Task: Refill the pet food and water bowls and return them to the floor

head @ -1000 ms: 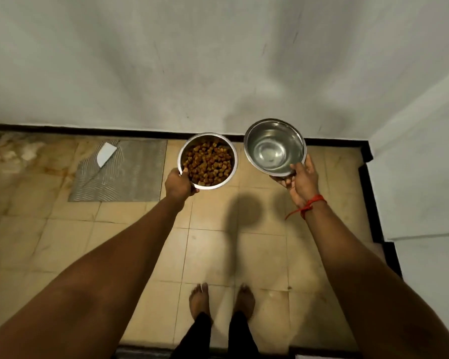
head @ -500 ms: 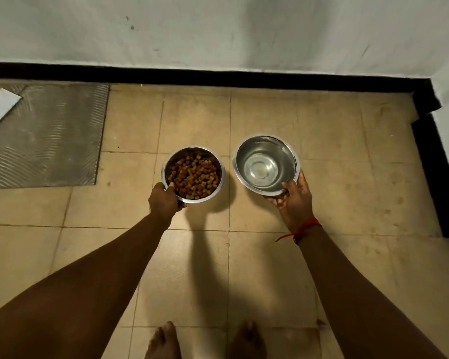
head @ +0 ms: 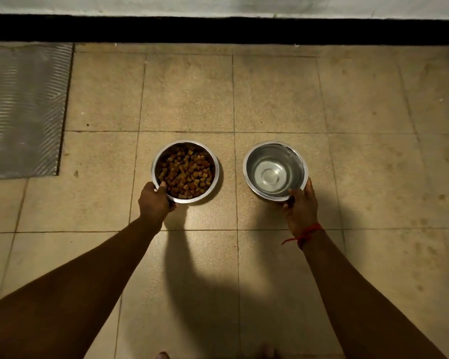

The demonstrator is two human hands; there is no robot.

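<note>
Two round stainless-steel bowls sit low over the beige tiled floor [head: 270,99], side by side and a little apart. The round steel bowl heaped with brown kibble [head: 185,171] is on the left, and the left hand [head: 154,203] has its grip closed on the near rim, thumb hooked over the edge and the fingers tucked beneath. The round steel bowl holding clear water [head: 275,171] is on the right; the right hand [head: 300,206] grips its near rim, thumb pressed over the edge and fingers curled under the outside wall. Whether either base is flat on the tiles I cannot tell. I can read no brand or writing on either bowl. A red thread band [head: 304,233] circles the right wrist. Off to the far left lies one grey ribbed mat [head: 24,110], well apart from the bowls. A black skirting strip [head: 218,29] runs along the foot of the pale wall beyond.
</note>
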